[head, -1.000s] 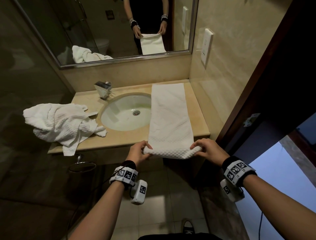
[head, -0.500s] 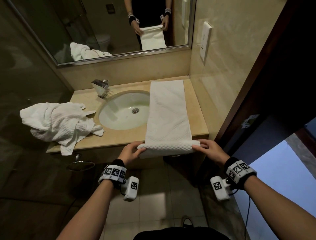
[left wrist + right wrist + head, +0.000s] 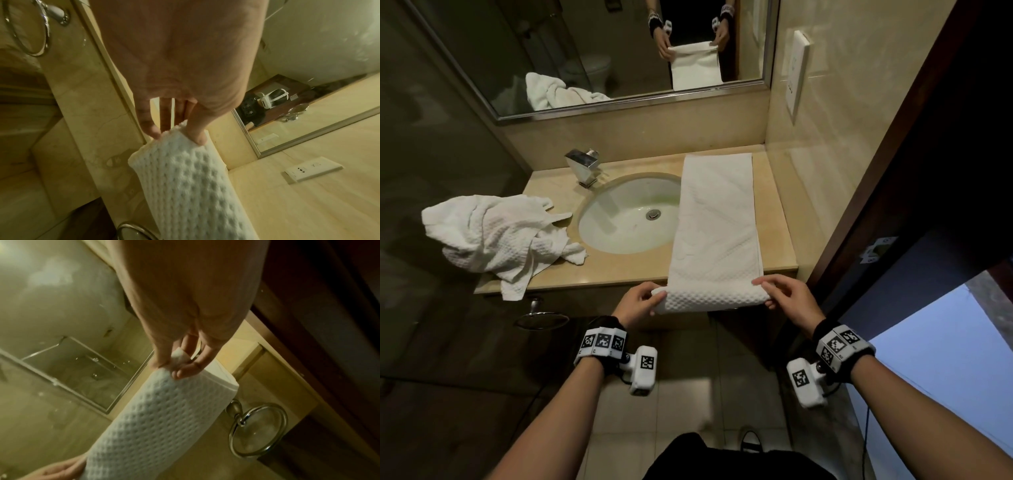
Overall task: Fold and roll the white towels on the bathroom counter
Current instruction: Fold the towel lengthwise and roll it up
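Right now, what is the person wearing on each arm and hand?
Both forearms are bare, with no sleeves or gloves. The left hand and right hand each sit ahead of a black wristband carrying a white band of black-and-white square marker tags. A white camera unit with its own marker hangs under each wrist. A thin dark cable trails by the right arm.

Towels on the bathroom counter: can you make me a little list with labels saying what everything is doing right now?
folded towel: long white strip lying flat on the counter, right of the sink; its near end is curled into a roll at the counter's front edge
left hand: holds the roll's left end
right hand: holds the roll's right end
crumpled towel: loose heap left of the sink, not yet folded
faucet: behind the sink
mirror: reflects both towels
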